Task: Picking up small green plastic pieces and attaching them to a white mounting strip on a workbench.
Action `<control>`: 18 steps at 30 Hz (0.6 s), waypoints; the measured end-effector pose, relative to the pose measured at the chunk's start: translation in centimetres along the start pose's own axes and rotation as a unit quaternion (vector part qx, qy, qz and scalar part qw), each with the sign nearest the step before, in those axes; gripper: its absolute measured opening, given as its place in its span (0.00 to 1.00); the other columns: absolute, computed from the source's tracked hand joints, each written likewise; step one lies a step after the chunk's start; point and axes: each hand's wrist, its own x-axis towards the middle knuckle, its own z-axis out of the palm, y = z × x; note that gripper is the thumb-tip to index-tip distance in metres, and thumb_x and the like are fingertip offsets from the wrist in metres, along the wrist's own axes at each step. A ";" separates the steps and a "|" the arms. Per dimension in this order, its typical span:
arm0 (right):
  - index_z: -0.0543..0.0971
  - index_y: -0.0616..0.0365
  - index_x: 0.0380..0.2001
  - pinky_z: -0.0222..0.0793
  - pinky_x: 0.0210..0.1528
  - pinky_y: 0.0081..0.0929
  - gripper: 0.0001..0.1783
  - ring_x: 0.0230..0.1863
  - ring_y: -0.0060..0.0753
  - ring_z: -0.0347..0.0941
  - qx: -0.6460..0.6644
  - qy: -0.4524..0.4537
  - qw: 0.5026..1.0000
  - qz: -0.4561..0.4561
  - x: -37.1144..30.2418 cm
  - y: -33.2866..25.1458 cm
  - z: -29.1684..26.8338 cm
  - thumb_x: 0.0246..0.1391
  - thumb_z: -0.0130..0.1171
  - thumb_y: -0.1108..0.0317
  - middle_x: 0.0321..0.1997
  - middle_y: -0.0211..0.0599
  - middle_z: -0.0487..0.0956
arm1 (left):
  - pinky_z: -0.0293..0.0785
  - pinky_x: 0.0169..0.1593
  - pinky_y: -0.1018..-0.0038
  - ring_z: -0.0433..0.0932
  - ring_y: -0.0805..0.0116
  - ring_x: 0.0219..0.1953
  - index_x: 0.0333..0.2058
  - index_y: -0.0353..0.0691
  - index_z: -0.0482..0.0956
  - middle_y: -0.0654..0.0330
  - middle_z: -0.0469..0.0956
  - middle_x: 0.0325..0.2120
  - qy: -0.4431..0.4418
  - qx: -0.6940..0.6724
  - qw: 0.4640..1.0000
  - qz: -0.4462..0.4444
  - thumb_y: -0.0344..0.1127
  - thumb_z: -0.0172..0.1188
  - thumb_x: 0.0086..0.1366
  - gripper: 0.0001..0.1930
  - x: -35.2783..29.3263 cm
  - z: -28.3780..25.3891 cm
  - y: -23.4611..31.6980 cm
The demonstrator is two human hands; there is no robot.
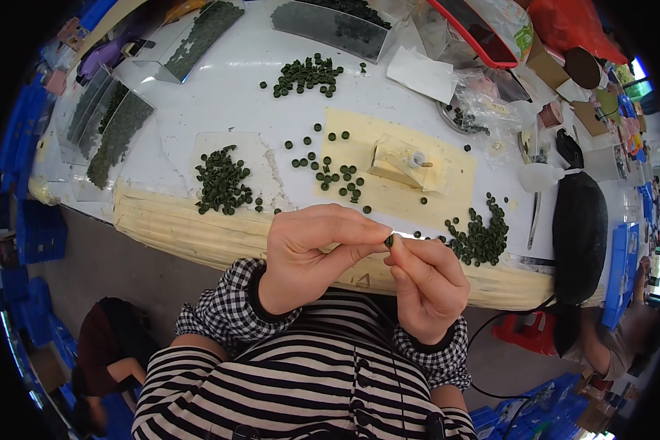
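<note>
A small dark green round piece [389, 240] is pinched between the fingertips of both hands, just above the table's near edge. My left hand [312, 253] grips it with thumb and forefinger from the left. From the right, my right hand [430, 281] closes thumb and fingers on its other side, covering much of it. Similar pieces lie in a pile [224, 180] left of my hands and in another pile [481, 231] to the right. Several loose ones are scattered over a yellowish sheet [447, 154], where a tape-covered block [400, 166] with a short white post stands.
Farther back lies another pile of green pieces [306, 75]. Clear trays of green pieces [121, 132] stand at left, with another clear tray [330, 28] at the back. White paper [423, 75], a red-edged device [484, 33] and a squeeze bottle [543, 177] sit right. Other people work nearby.
</note>
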 end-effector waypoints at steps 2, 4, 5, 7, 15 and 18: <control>0.82 0.63 0.46 0.71 0.33 0.22 0.19 0.31 0.30 0.75 -0.002 0.001 1.000 0.000 0.0 0.0 0.0 0.47 0.66 0.80 0.38 0.39 0.80 | 0.77 0.37 0.79 0.83 0.67 0.34 0.37 0.32 0.84 0.52 0.83 0.33 0.001 -0.001 1.000 -0.003 0.17 0.65 0.55 0.10 0.0 0.0 0.0; 0.82 0.63 0.47 0.71 0.34 0.21 0.19 0.32 0.30 0.75 -0.003 0.005 1.000 0.007 -0.1 0.0 0.1 0.48 0.65 0.80 0.38 0.39 0.79 | 0.77 0.37 0.79 0.82 0.68 0.34 0.37 0.32 0.84 0.52 0.83 0.33 0.006 -0.003 1.000 -0.006 0.17 0.65 0.55 0.10 0.0 0.1 0.0; 0.82 0.63 0.47 0.72 0.34 0.21 0.19 0.32 0.31 0.75 -0.003 0.008 1.000 0.010 -0.1 -0.1 0.1 0.48 0.65 0.80 0.38 0.39 0.79 | 0.77 0.37 0.79 0.82 0.68 0.34 0.37 0.32 0.83 0.52 0.83 0.33 0.006 -0.006 1.000 -0.013 0.17 0.65 0.55 0.10 0.0 0.1 0.1; 0.82 0.63 0.47 0.72 0.34 0.21 0.19 0.32 0.31 0.75 -0.001 0.010 1.000 0.017 -0.1 -0.2 0.2 0.48 0.65 0.79 0.38 0.39 0.79 | 0.76 0.37 0.79 0.82 0.68 0.34 0.37 0.31 0.83 0.53 0.83 0.32 0.007 -0.013 1.000 -0.027 0.16 0.64 0.55 0.10 0.1 0.1 0.2; 0.82 0.63 0.47 0.72 0.35 0.22 0.19 0.33 0.31 0.76 -0.004 0.004 1.000 0.016 0.1 -0.3 0.1 0.48 0.65 0.79 0.37 0.39 0.79 | 0.76 0.38 0.78 0.82 0.69 0.34 0.38 0.32 0.84 0.54 0.83 0.31 0.019 -0.054 0.997 -0.061 0.19 0.65 0.57 0.09 0.0 0.2 0.3; 0.82 0.63 0.47 0.72 0.35 0.22 0.19 0.33 0.31 0.76 -0.010 0.001 1.000 0.011 0.2 -0.2 0.0 0.48 0.65 0.79 0.37 0.39 0.79 | 0.76 0.39 0.78 0.82 0.70 0.34 0.38 0.33 0.84 0.55 0.83 0.31 0.025 -0.064 0.995 -0.073 0.21 0.65 0.57 0.09 -0.1 0.2 0.2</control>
